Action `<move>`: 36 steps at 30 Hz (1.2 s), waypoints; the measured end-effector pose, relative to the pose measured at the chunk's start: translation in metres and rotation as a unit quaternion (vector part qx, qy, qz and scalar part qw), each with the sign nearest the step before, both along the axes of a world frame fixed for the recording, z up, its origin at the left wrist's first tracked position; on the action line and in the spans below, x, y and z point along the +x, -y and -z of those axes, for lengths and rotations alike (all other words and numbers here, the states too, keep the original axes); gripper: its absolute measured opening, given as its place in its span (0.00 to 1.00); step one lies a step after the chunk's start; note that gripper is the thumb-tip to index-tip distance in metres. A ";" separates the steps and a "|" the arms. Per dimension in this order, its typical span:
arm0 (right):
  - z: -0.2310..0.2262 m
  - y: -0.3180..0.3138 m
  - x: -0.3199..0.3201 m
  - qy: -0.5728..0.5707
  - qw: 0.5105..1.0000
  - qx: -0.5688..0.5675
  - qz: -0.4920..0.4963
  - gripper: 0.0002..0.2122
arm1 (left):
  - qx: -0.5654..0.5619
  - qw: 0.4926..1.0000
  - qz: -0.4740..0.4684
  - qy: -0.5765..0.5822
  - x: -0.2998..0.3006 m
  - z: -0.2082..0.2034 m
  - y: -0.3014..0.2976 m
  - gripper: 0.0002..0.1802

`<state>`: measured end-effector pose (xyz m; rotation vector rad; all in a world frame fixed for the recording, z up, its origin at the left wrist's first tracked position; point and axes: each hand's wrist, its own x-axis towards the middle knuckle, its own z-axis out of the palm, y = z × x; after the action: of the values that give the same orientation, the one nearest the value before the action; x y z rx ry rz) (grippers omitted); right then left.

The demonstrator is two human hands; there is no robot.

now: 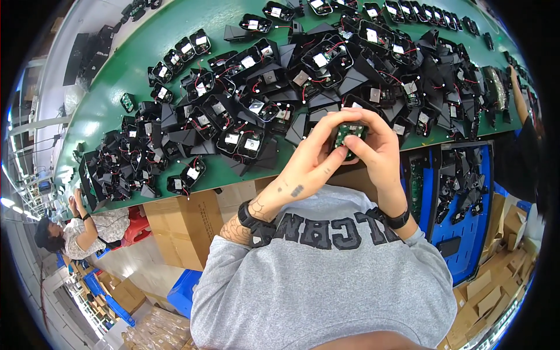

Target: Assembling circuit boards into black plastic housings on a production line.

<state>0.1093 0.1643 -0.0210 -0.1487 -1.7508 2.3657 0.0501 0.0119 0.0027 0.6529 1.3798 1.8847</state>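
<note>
Both my hands are wrapped round a small black plastic housing with a green circuit board (pixel 350 129) in its open face. My left hand (pixel 318 149) grips its left side, thumb at the board's lower edge. The fingers of my right hand (pixel 380 146) curl round the far and right side, and its thumb presses on the board. The housing's underside is hidden by my palms. Just beyond my hands, a heap of black housings (pixel 252 144) with white parts and red wires covers the green table (pixel 233 181).
A cardboard box (pixel 181 224) stands under the table's front edge on the left. To my right is a blue tray (pixel 466 256) with more black parts. One person (pixel 76 230) works at the far left; another person's arm (pixel 518 96) reaches in at the right.
</note>
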 end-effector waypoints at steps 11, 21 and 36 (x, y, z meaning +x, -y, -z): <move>-0.019 0.001 -0.001 -0.003 0.998 0.024 -0.058 0.20 | -0.070 0.985 -0.028 -0.155 0.003 -0.011 0.006 0.24; -0.023 -0.004 -0.008 0.009 0.990 0.128 -0.061 0.28 | -0.141 0.951 0.029 -0.273 -0.032 -0.050 0.032 0.23; 0.028 -0.067 0.059 0.092 0.958 0.239 0.129 0.11 | -0.595 0.630 -0.404 -0.294 -0.354 0.030 0.339 0.23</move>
<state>0.1680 0.2313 -0.0489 -0.5006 -2.1773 1.7399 -0.3036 -0.3274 -0.0273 -0.1698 3.2232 0.6925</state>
